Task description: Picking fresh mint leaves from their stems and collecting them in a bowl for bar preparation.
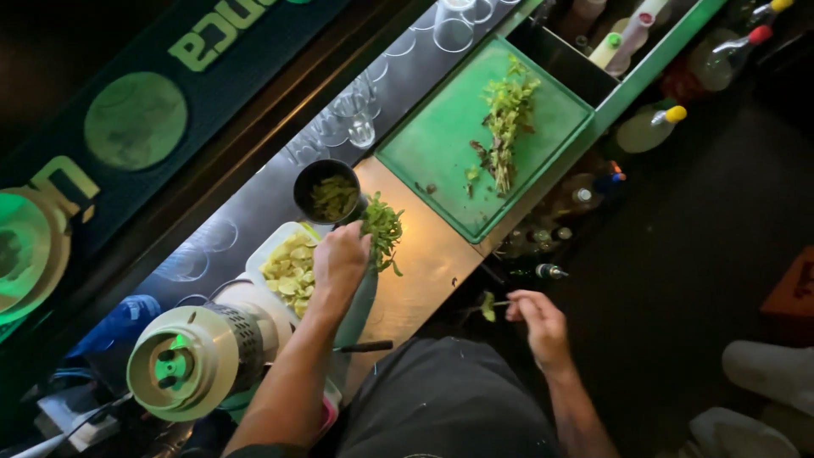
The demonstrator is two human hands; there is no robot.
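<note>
**Mint sprigs in both hands over the worktop edge**

Risks first. We hold a leafy green bunch of mint (383, 227) in our left hand (339, 263), right beside the small round black cup of chopped green leaves (329, 193) and just above the white rectangular tub of pale yellow citrus slices (288, 267). Loose leaves could drop into the tub or onto the steel worktop (424, 263) if the grip slackens, and a careless swing of the wrist might tip the cup, which stands close to the knuckles.

Our right hand (536, 324) sits off the worktop edge, over the dark floor, pinching a thin stem with a small green leaf tip (490, 307). Anything released there would, we judge, fall to the floor rather than the worktop.

As for the hands: the left is closed in a fist round the bunch's stems, leaves sticking up and to the right. The right is nearly closed, thumb and fingertips nipping the stem, the other fingers curled in.

Further up, more mint stalks (506, 127) lie on the green plastic cutting board (441, 144), well apart from both hands. A black-handled knife (366, 346) lies on the worktop near our left forearm, so a dropped elbow could knock it.
</note>
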